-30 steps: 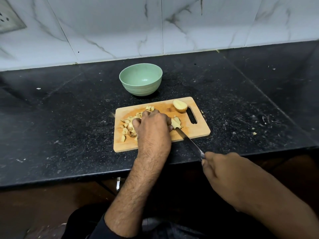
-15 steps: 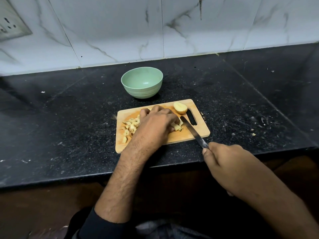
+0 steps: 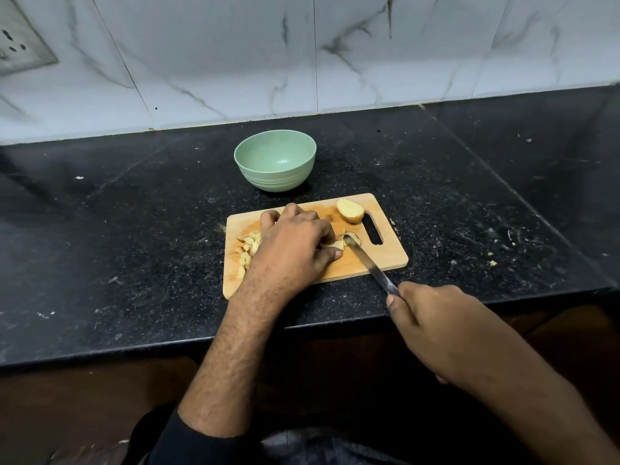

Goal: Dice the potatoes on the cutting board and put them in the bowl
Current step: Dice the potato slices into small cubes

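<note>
Head view, looking down at a black speckled bench backed by white marble-veined wall tiles; a switch plate sits at the upper left corner. A wooden cutting board lies near the front edge, its handle slot toward the right. A pale green bowl stands just behind the board, apart from it, nothing visible inside. A potato half rests cut face up at the board's far right, beside the slot. A pile of diced potato pieces lies on the board's left part, partly hidden under the left hand. That hand is palm down over the middle of the board, fingers curled onto a piece of potato at its fingertips; grip on the piece only partly visible. The right hand is off the bench's front edge, grip clenched round the handle of a knife. The blade slants up-left across the board's near right corner, its tip at the piece by the left fingertips. A dark sleeve covers the left forearm low in frame. Small scraps dot the bench at right.
</note>
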Tool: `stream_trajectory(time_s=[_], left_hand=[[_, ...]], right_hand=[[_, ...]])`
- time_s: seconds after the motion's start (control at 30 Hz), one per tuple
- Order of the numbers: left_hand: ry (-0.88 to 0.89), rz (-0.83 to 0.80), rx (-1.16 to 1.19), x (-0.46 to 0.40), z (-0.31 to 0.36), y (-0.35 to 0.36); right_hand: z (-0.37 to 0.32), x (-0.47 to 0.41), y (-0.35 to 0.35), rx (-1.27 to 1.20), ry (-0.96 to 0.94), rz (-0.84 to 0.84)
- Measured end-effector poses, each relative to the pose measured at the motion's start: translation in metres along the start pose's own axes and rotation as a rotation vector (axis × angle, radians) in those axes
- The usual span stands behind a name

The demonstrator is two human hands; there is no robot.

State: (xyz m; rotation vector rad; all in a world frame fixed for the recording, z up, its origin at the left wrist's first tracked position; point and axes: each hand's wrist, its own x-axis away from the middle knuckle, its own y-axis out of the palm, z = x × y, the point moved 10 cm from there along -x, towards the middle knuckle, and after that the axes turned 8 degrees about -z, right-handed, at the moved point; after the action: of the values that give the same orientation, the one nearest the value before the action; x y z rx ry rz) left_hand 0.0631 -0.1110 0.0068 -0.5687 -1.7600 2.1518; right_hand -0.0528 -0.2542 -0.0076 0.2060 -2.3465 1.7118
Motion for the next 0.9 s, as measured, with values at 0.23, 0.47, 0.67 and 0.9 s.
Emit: stream_trajectory(time_s=[0.23, 0.47, 0.67, 0.9], left_hand=[[-0.084, 0.054, 0.019, 0.004, 0.001, 0.002], [-0.141, 0.091, 0.025, 0.006, 0.002, 0.003], [-0.224, 0.128, 0.050, 0.007, -0.004, 0.002], [-0.261, 0.120, 0.057, 0.009, -0.006, 0.001]], right_hand=[[-0.009, -0.008, 0.001, 0.005, 0.010, 0.002], [-0.014, -0.017, 0.001, 0.076, 0.037, 0.025], [-0.022, -0.017, -0.002, 0.091, 0.033, 0.029], [-0.025, -0.017, -0.005, 0.084, 0.022, 0.047]])
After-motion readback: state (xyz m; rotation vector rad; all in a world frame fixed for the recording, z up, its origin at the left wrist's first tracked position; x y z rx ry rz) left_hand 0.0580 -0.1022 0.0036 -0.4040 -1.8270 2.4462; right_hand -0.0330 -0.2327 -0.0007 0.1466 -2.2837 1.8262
